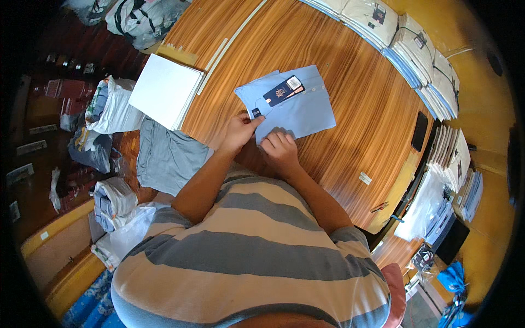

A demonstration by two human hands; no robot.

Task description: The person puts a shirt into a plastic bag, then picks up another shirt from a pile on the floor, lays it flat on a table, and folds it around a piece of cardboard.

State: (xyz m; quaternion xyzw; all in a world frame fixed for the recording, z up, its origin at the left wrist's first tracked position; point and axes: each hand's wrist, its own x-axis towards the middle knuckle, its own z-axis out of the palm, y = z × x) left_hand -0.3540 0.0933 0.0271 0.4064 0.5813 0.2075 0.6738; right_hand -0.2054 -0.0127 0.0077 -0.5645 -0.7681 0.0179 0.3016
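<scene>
A light blue folded garment lies on the wood-grain table in front of me. A dark hang tag with a white sticker rests on top of it, joined to a thin string loop. Near its left edge sits a small dark label. My left hand pinches the garment's left edge beside this label, thumb on top. Close by, my right hand has its fingers curled over the near edge of the cloth. What its fingertips grip is partly hidden beneath the hand.
A stack of white sheets stands at the table's left edge, above a hanging grey cloth. Packed garments line the far right edge. A black phone and a small paper label lie on the right side.
</scene>
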